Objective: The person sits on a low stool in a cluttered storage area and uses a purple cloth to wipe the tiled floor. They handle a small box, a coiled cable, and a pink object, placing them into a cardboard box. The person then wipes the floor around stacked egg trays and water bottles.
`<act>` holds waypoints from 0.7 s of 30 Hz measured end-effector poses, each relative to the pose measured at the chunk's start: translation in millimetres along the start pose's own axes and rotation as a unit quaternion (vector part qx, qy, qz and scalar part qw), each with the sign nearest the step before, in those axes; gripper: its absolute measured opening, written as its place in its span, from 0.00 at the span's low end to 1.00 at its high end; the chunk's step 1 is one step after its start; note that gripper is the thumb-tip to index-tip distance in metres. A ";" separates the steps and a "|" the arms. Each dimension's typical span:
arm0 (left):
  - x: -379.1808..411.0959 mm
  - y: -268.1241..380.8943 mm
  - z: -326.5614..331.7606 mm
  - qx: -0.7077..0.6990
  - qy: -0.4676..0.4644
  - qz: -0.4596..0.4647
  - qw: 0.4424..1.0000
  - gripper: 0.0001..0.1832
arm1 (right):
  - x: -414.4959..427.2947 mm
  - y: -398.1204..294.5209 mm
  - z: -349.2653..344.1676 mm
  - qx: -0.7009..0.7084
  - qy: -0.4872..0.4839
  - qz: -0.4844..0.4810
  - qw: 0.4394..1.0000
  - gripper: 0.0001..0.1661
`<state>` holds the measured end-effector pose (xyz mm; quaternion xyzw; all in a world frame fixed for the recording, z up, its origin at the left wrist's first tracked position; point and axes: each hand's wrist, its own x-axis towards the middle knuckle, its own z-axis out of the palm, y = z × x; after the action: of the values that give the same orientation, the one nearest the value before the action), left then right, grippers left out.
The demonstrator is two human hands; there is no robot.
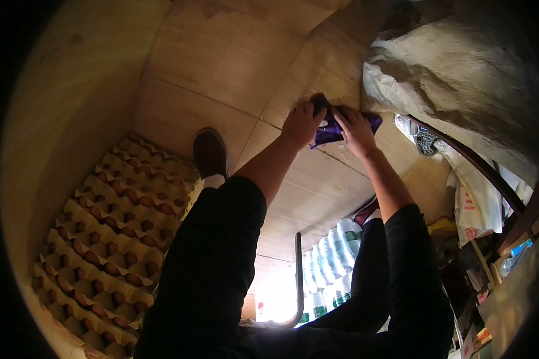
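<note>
Both of my hands reach down to a purple cloth or bag [330, 134] on the tiled floor. My left hand [302, 122] rests at its left end, the fingers on a dark part [320, 102] of the bundle. My right hand [354, 128] lies over its middle, fingers pointing up and left, nearly touching the left hand's fingers. A purple corner shows beyond the right hand. Whether the fingers grip the cloth or only press on it is hard to tell.
Stacked egg trays [117, 242] with brown eggs stand at left, by the wall [85, 72]. A large whitish sack [453, 72] bulges at upper right, above a dark curved bar [471, 166]. Wrapped plastic bottles [328, 260] stand behind a metal bar [299, 273].
</note>
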<state>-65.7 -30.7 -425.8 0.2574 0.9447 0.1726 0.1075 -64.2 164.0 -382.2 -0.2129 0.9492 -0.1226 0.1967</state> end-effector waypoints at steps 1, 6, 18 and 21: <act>-3.8 5.8 2.2 -0.003 -0.005 0.000 1.000 0.23 | -9.8 -2.9 4.1 -0.013 -0.008 0.017 1.000 0.42; -20.3 21.6 8.0 -0.012 -0.008 0.006 1.000 0.21 | -45.8 -23.2 17.8 0.004 0.014 0.085 0.996 0.44; -47.5 54.8 8.7 -0.127 -0.177 -0.103 0.970 0.25 | -83.5 -87.9 108.5 0.086 0.128 0.408 0.900 0.40; -63.0 70.8 10.8 -0.238 -0.169 -0.202 0.935 0.27 | -70.3 -102.3 115.5 0.200 0.139 0.518 0.820 0.41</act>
<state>22.5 -3.5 -401.5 0.0532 0.8758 0.3215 0.3560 79.9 88.6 -430.3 0.3735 0.8915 -0.2179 0.1354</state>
